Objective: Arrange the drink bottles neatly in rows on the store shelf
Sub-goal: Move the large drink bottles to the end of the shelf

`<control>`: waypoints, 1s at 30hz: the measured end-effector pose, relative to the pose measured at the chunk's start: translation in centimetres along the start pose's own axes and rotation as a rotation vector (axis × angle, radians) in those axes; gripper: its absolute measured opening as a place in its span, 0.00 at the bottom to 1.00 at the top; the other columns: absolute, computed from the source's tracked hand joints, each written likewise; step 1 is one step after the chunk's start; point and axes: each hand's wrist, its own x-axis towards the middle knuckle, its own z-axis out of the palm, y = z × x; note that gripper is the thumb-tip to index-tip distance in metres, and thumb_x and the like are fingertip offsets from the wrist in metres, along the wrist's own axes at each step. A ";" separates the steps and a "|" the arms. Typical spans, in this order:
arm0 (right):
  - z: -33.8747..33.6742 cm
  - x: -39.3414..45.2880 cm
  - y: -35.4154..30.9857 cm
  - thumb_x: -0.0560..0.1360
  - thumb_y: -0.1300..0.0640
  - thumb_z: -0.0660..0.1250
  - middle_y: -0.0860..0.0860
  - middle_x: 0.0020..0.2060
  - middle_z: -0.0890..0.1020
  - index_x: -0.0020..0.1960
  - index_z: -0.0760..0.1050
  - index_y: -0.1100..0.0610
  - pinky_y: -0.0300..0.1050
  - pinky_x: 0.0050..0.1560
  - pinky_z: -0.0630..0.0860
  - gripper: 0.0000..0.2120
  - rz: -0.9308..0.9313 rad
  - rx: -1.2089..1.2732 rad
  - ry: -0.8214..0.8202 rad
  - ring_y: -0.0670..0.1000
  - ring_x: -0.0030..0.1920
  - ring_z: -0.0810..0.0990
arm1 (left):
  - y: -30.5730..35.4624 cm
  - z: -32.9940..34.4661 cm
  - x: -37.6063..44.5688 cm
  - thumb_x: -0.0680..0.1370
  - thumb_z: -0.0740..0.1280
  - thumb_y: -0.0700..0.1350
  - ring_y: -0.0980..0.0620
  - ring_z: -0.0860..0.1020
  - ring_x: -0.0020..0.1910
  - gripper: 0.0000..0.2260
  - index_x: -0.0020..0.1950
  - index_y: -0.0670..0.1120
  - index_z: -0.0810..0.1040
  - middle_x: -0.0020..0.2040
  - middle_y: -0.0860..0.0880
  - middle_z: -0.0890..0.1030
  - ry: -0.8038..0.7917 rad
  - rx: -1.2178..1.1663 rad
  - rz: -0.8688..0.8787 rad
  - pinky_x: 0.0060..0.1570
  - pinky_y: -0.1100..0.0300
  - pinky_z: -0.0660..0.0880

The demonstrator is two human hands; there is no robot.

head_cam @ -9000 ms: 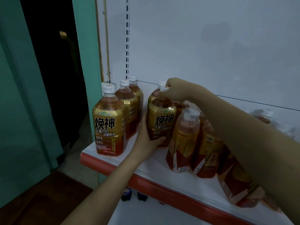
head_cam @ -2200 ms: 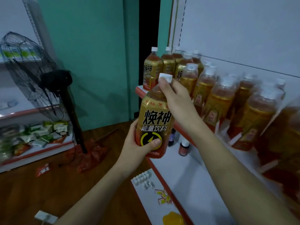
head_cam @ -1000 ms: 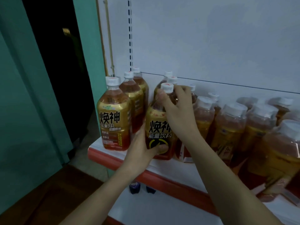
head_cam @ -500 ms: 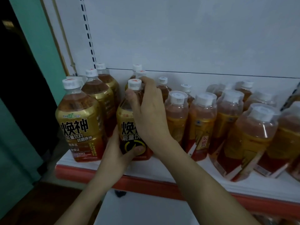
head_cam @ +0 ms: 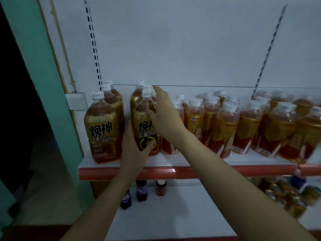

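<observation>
A: The left hand (head_cam: 134, 145) — what is it doing?

B: It grips the front bottle (head_cam: 145, 126) low down, thumb curled across the yellow lightning mark on the label, fingers wrapped behind. The right hand (head_cam: 164, 117) lies against that bottle's shoulder with its fingers straight and loosely together, tips up near the white cap; it clasps nothing.

A: And around them, biggest first?

B: The white back panel (head_cam: 182, 40) fills the upper view, with slotted uprights at either side. Below it runs the shelf (head_cam: 208, 169), white on top with a red front edge. The front bottle stands upright near the shelf's front, at the head of the second row from the left, two more bottles lined up behind it.

A: To its sides?

B: Just beside it on the left stands the left row (head_cam: 104, 126), three bottles deep and upright. On the right the crowded bottles (head_cam: 243, 126) lean at mixed angles, touching one another.

A: Underneath?

B: On the lower shelf (head_cam: 173, 214) stand small dark bottles (head_cam: 141, 192), and cans (head_cam: 291, 197) at the far right, blurred.
</observation>
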 end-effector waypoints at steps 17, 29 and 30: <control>-17.4 -13.9 6.3 0.83 0.51 0.62 0.49 0.31 0.79 0.42 0.76 0.56 0.46 0.34 0.76 0.13 0.306 -0.045 0.197 0.46 0.30 0.76 | 15.6 7.3 -6.7 0.78 0.69 0.51 0.49 0.73 0.58 0.16 0.64 0.48 0.76 0.56 0.51 0.78 -0.234 0.185 0.538 0.56 0.53 0.73; -34.9 -24.9 21.5 0.83 0.51 0.62 0.53 0.33 0.83 0.42 0.79 0.59 0.60 0.43 0.82 0.17 0.557 -0.067 0.241 0.53 0.35 0.82 | 27.1 27.8 -15.7 0.79 0.66 0.53 0.55 0.72 0.53 0.10 0.59 0.53 0.77 0.51 0.58 0.77 -0.463 0.170 0.546 0.51 0.58 0.73; -36.4 -25.6 22.6 0.83 0.51 0.62 0.52 0.33 0.83 0.42 0.79 0.59 0.59 0.43 0.82 0.16 0.569 -0.071 0.243 0.53 0.36 0.82 | 28.2 29.3 -16.3 0.79 0.66 0.54 0.55 0.72 0.53 0.10 0.59 0.54 0.77 0.51 0.58 0.77 -0.481 0.161 0.540 0.51 0.58 0.74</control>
